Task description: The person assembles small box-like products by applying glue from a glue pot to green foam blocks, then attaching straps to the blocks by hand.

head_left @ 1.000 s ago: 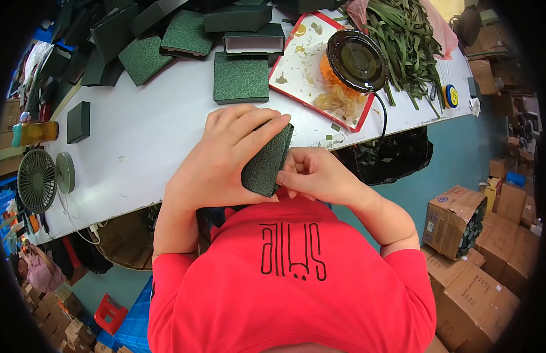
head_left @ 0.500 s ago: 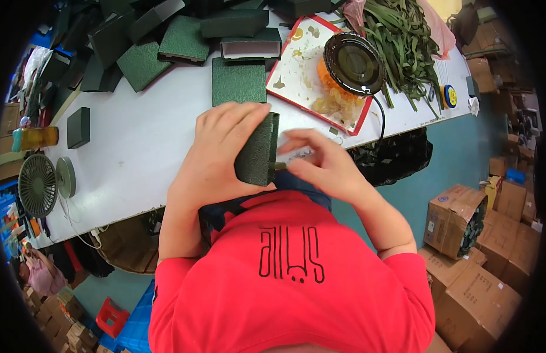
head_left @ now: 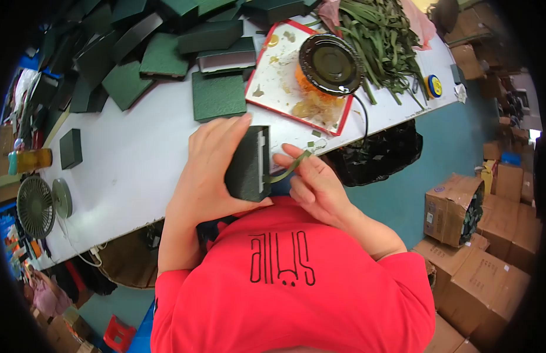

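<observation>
A dark green textured box (head_left: 244, 167) is tilted up on its edge in front of my red shirt. My left hand (head_left: 208, 159) is closed around it, fingers over the top edge and thumb along the bottom. From the box's right side, where a pale strip shows, runs a green ribbon (head_left: 283, 175). Its far end is pinched between the fingers of my right hand (head_left: 315, 183), just right of the box. Where the ribbon joins the box is partly hidden. Beyond my left hand a flat green box (head_left: 218, 97) lies on the table.
A round black-topped glue pot (head_left: 330, 63) stands on a red-edged, glue-stained board (head_left: 273, 77). Behind it lies a heap of green ribbons (head_left: 379, 44). More green boxes (head_left: 164, 54) pile up at the back left. A small fan (head_left: 36, 206) stands at the table's left end.
My right hand has moved slightly away from the box, and the ribbon now shows stretched between them. The box has turned a little, showing its pale strip. The camera view has shifted.
</observation>
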The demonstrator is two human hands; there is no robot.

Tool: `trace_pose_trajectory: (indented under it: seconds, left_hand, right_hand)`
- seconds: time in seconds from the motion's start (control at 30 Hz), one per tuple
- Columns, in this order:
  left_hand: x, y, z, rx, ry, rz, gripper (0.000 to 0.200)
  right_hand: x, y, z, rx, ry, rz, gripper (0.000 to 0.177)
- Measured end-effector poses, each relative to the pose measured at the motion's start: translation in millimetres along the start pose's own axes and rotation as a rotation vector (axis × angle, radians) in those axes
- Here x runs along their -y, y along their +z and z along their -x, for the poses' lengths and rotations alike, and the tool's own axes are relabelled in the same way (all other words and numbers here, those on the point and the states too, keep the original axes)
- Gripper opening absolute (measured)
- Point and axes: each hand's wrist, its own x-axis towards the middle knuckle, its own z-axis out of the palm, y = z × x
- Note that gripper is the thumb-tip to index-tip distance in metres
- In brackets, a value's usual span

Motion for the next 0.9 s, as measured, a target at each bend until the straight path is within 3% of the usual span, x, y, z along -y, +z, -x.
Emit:
trace_pose_trajectory:
  seconds: [0.2,0.33,0.63,0.9]
  left_hand:
    - [9,-5,19,0.004,-0.074,-0.013,0.116]
    - [17,-10,33,0.029,-0.125,-0.053,0.125]
    - [16,-11,35,0.066,-0.132,-0.058,0.122]
    - [-2,3,11,0.092,-0.014,-0.017,0.107]
  right_hand:
    - [23,-27,0,-0.177,-0.315,-0.13,0.037]
    - [37,-24,2,-0.271,-0.351,-0.049,0.042]
    - [45,-32,-7,-0.268,-0.483,0.079,0.025]
    - [82,-25,-24,-0.314,-0.443,0.514,0.029]
